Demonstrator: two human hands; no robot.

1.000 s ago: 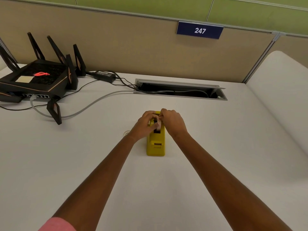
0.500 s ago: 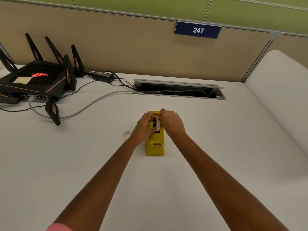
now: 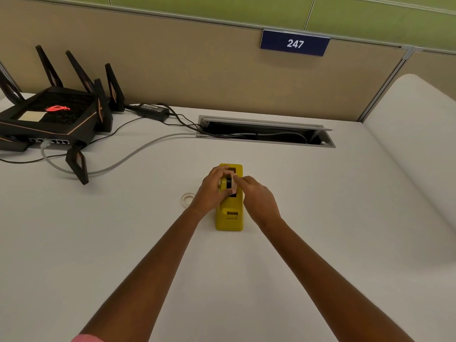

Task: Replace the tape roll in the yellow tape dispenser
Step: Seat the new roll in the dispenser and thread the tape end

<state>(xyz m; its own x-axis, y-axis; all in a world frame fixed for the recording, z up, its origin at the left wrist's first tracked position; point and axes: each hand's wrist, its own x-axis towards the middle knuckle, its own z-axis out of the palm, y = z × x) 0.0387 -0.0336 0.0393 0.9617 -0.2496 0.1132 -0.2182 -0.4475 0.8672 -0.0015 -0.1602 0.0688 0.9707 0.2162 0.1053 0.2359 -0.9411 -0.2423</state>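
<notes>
The yellow tape dispenser (image 3: 230,215) stands on the white desk, its long side pointing away from me. A tape roll (image 3: 231,183) on a black hub sits upright in the dispenser's slot. My left hand (image 3: 212,191) curls over the dispenser's left side, its fingers and thumb gripping the roll. From the right, my right hand (image 3: 257,197) pinches the roll's upper edge with its fingertips. A second, whitish tape ring (image 3: 187,198) lies flat on the desk just left of my left wrist.
A black router (image 3: 53,119) with upright antennas sits at the far left, its cables (image 3: 138,154) trailing across the desk into an open cable tray (image 3: 266,134) behind the dispenser. A beige partition with a "247" plate (image 3: 294,43) backs the desk.
My right hand has slid a little down and to the right, uncovering more of the roll and the dispenser's far end. The whitish ring beside my left wrist shows more fully.
</notes>
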